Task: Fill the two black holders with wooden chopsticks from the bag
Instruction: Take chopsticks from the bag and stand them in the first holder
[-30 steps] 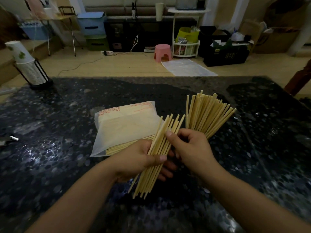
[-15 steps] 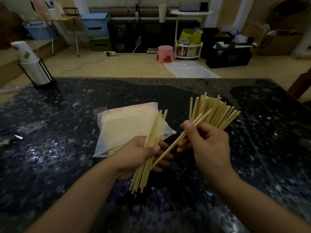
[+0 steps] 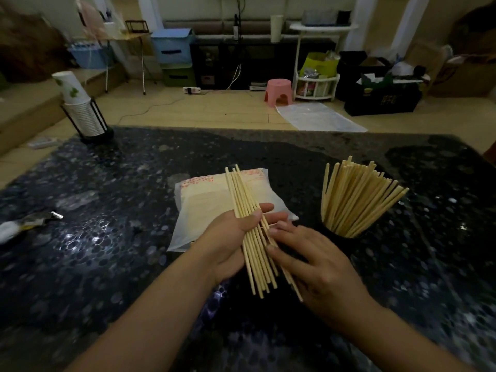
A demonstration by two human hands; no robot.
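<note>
Left hand is gripping a chopstick bundle above the bag, thumb clamped over it. Right hand fingers, extended, are touching the bundle. Black holder is standing full on the worktop, right.

A single head-worn wide-angle view looks forward and down from close above the dark speckled table — both forearms rise from the bottom edge, the cluttered room floor stretches beyond the table's far edge — with no second view.
</note>
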